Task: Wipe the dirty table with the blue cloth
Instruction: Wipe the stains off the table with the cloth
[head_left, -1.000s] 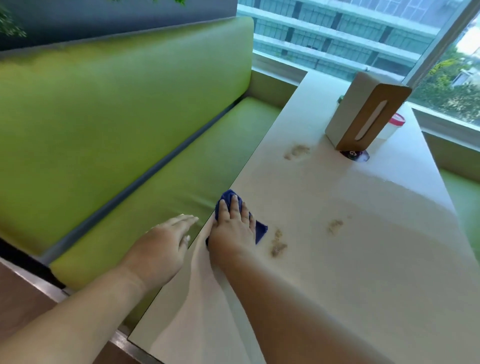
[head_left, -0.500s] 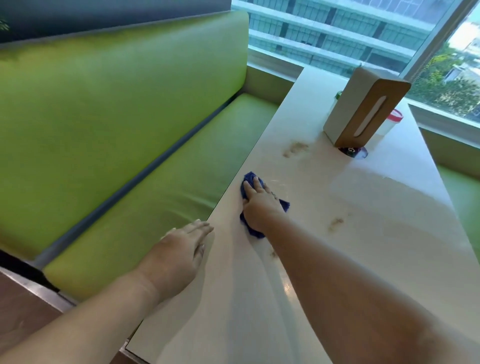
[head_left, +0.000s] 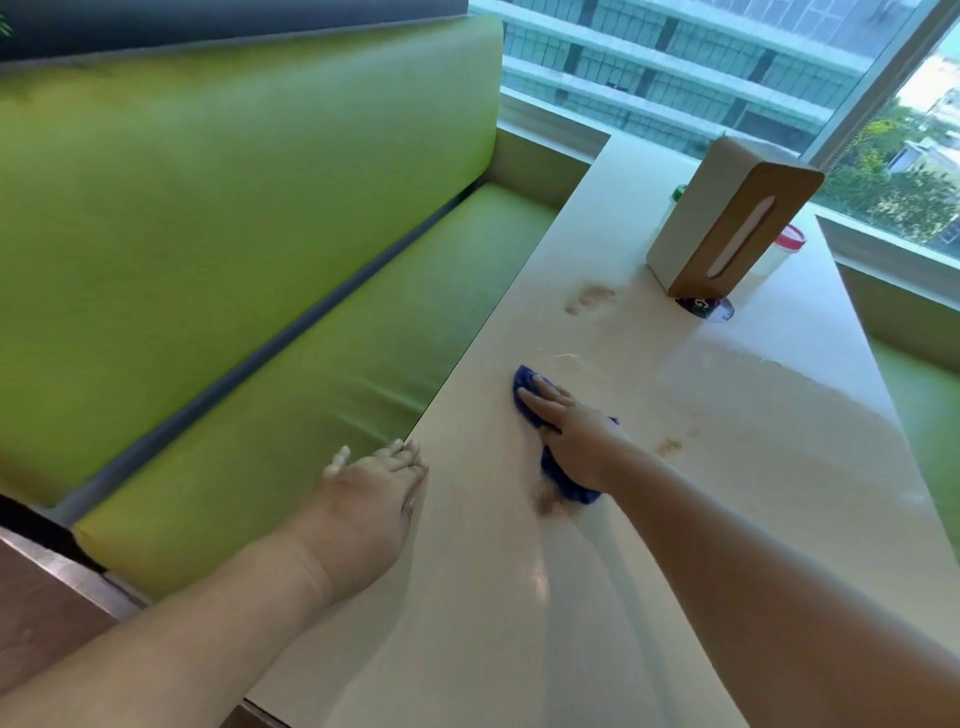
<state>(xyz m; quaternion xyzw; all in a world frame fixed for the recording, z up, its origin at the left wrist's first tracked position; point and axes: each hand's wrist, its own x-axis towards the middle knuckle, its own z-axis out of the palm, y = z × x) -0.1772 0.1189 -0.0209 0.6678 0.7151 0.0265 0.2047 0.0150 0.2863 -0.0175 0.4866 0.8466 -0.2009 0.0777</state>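
Blue cloth (head_left: 525, 385) lies flat on the table (head_left: 753, 519), left of the table's middle and near the left edge. It is bunched and runs from under the fingertips back to under the wrist. Right hand (head_left: 579, 439) lies palm down on top of it, fingers straight and close together, pressing it to the surface. No pinch, no curl. Only the front end and the back end of the cloth show; the middle is hidden under the hand.

Left hand (head_left: 371, 493) is palm down at the table's left edge, fingers straight and together, holding nothing. Fingertips reach the edge; cannot tell how hard it bears down.

Brown smear (head_left: 545, 501) sits just beside the back end of the cloth, touching it. Small brown spot (head_left: 669, 446) is right of the right wrist. Larger pale brown stain (head_left: 592, 299) is further up the table, well apart from the cloth.

Tissue box (head_left: 727, 228) stands upright at the far end, white with a brown front and a slot. A clear tub with a red lid (head_left: 785, 247) stands behind it to the right. A dark round item (head_left: 707, 307) lies at the foot of the box; too small to read.

Green bench (head_left: 311, 395) runs along the table's left side. Window (head_left: 675, 62) is behind the table.
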